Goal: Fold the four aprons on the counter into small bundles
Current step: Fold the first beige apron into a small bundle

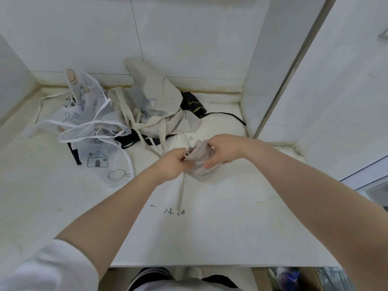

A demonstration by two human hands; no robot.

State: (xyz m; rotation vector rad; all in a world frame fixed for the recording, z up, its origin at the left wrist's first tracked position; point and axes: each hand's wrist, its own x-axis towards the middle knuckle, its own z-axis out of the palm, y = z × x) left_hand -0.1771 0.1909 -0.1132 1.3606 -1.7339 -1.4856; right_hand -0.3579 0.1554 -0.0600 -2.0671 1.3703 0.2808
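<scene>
Both hands are working a small beige apron bundle held just above the middle of the white counter. The left hand is pinching a beige strap at the bundle's left end, the strap trailing down toward the near edge. The right hand is curling its fingers over the bundle's top. Behind them, a sheer printed apron, a cream apron and a black apron are lying heaped against the back wall, leaving bare counter near the front edge.
</scene>
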